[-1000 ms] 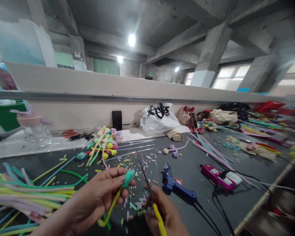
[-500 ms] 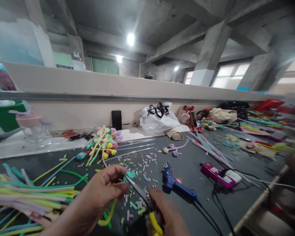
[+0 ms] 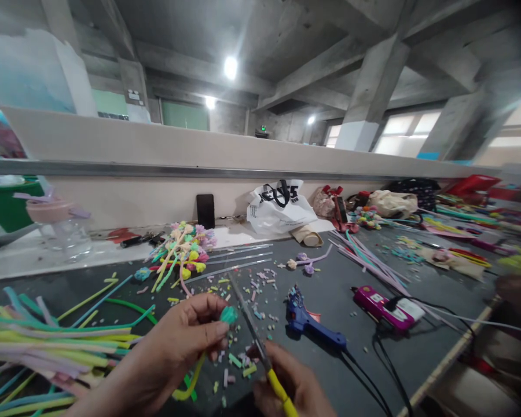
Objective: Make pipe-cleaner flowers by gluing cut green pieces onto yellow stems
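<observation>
At the left end of the dark worktable [image 3: 330, 286], a loose bundle of pastel chenille stems [image 3: 47, 347] is spread, and near the back left corner a clear bottle with a pink lid [image 3: 61, 229] is stood on a white strip. Farther along the back edge, a bunch of chenille flowers [image 3: 186, 249] is laid, with a black phone [image 3: 205, 211] propped behind it. Nearer the front, a green chenille tuft [image 3: 228, 315] is gripped between the thumb and fingers of the left hand [image 3: 180, 341], a bent yellow stem [image 3: 194, 382] being left to hang below. Beneath, the tabletop is strewn with short clippings [image 3: 249, 370]. Just right of the tuft, the yellow-handled scissors [image 3: 260, 350] are pointed toward the back edge; their handles are clasped by the curled fingers of the right hand [image 3: 301, 385], and whether the blades are parted cannot be told. Beyond, a white bag [image 3: 282, 211] is rested by the back edge. A blue glue gun [image 3: 316, 332] is laid to the right of the hands, and a purple power strip [image 3: 386, 310] is placed toward the pale right edge
</observation>
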Tool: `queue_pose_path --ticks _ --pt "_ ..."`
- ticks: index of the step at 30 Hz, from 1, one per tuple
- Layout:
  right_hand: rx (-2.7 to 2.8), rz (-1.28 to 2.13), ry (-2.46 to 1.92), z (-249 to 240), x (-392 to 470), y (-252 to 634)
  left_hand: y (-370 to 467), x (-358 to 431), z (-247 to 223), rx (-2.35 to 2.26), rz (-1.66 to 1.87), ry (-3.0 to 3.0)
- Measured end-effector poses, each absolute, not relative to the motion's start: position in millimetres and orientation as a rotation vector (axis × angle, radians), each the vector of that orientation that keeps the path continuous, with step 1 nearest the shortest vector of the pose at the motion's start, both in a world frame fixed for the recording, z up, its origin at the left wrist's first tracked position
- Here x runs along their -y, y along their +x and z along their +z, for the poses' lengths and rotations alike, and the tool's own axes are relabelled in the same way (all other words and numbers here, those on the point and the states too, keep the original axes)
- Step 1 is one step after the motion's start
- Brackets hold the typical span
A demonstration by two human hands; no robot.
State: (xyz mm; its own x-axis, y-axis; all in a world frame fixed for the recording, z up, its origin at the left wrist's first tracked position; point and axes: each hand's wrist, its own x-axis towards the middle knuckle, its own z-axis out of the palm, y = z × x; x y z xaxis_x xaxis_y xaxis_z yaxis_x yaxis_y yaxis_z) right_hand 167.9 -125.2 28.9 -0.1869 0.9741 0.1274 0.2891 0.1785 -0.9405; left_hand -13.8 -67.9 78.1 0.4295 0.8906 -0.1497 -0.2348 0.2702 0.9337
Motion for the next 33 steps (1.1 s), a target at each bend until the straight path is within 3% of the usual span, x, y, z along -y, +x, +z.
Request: queue_pose_path --ticks 3,16,24,26,30,33 --pt "1.482 1.16 -1.169 30.1 123.5 167.6 -17.9 69.4 83.7 -0.72 0.813 0.924" --pt "2.022 0.49 -1.903 34.1 96.8 174.6 -35.1 59.6 97.0 -0.602 0.835 0.806" --pt "2.252 0.24 -1.943 56.9 70.3 158.0 -33.2 48.9 86.5 -0.656 0.918 0.771" --pt "2.152 0.409 -1.703 70.4 63.7 150.6 -32.5 49.6 86.3 -0.624 0.961 0.782" --pt "1.671 1.282 -1.008 83.5 52.9 123.0 -32.4 52.1 92.8 -0.575 1.042 0.795" --pt "1.257 1.631 -0.719 80.8 49.7 104.0 -34.4 50.4 97.7 -0.618 1.125 0.836"
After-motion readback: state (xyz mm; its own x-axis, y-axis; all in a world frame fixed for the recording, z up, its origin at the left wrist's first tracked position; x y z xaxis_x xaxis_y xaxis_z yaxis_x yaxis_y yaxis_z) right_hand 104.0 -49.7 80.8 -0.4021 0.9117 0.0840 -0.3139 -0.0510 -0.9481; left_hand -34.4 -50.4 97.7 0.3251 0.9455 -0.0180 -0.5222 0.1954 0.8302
